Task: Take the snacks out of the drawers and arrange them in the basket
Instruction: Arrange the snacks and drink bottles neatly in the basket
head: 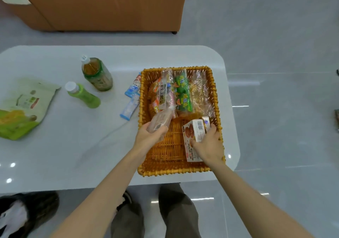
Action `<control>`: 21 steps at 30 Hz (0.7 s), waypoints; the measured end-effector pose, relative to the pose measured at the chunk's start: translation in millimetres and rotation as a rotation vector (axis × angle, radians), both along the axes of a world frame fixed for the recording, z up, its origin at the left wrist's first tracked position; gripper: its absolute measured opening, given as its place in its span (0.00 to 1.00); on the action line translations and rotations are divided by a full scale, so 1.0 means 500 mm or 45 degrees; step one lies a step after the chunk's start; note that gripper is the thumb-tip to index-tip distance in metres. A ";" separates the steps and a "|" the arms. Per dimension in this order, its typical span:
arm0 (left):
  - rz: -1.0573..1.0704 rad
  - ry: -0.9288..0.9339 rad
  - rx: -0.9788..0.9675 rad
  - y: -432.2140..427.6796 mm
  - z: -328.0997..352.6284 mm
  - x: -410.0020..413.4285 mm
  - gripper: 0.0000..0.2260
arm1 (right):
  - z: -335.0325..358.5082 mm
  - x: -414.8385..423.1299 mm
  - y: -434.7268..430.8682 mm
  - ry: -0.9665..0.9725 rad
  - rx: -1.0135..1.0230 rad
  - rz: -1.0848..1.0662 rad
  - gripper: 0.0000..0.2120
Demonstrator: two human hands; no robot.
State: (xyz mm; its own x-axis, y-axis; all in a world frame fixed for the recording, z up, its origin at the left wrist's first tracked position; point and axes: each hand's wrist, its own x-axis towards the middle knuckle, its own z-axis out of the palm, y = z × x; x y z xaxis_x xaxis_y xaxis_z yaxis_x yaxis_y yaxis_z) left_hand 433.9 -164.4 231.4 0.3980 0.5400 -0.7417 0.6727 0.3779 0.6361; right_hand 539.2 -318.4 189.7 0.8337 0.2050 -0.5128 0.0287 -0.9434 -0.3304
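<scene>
where both hands work over the basket, right of centre in the frame, the contents stand as follows:
basket (142,98): woven orange wicker, rectangular, on the right part of the white table (73,146)
left hand (149,135): fingers closed around a clear-wrapped pinkish snack pack (161,121), held over the basket's left rim, barcode label facing up
right hand (209,146): fingers clamped on a small white cookie box (195,130) with a barcode on top, at the basket's lower right
second box (192,153): white and orange, lying flat on the basket floor, partly under the right hand and the cookie box
far end of basket: orange snack bag (156,94), green wrapped pack (183,94) and clear bag of golden-brown pieces (201,94), side by side, upper part of the basket
blue packets (131,100): two, on the table just outside the basket's left rim
tea bottle (96,74): green label, white cap, upright, upper left of the basket
small green bottle (82,95): white cap, just lower left of the tea bottle
green pouch (22,109): lying flat at the left edge of the frame
sofa (102,4): orange-brown, top of the frame, beyond the table
drawers: none visible in this view
</scene>
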 end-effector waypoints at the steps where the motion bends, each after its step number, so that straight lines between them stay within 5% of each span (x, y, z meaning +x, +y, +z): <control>1: -0.023 0.019 0.007 -0.008 -0.013 -0.003 0.27 | -0.015 -0.001 -0.003 -0.035 -0.021 0.019 0.44; 9: -0.147 0.137 -0.014 -0.059 -0.105 -0.026 0.31 | -0.131 -0.024 -0.026 -0.495 -0.208 0.423 0.32; 15: -0.199 0.126 -0.034 -0.069 -0.129 -0.031 0.31 | -0.161 -0.024 -0.048 -0.602 -0.158 0.791 0.36; 18: -0.199 0.148 -0.027 -0.073 -0.135 -0.029 0.31 | -0.161 0.003 -0.062 -0.552 -0.172 1.018 0.34; 21: -0.185 0.144 -0.042 -0.075 -0.137 -0.025 0.32 | -0.151 0.012 -0.059 -0.323 -0.320 0.935 0.31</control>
State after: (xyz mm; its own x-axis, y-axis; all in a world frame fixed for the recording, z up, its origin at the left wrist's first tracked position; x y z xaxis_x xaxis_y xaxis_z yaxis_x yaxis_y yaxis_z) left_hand 421.7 -201.7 162.8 0.3831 0.4572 -0.8026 0.7883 0.2911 0.5421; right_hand 545.0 -347.8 114.3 0.6285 0.6480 -0.4302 0.7138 -0.7002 -0.0117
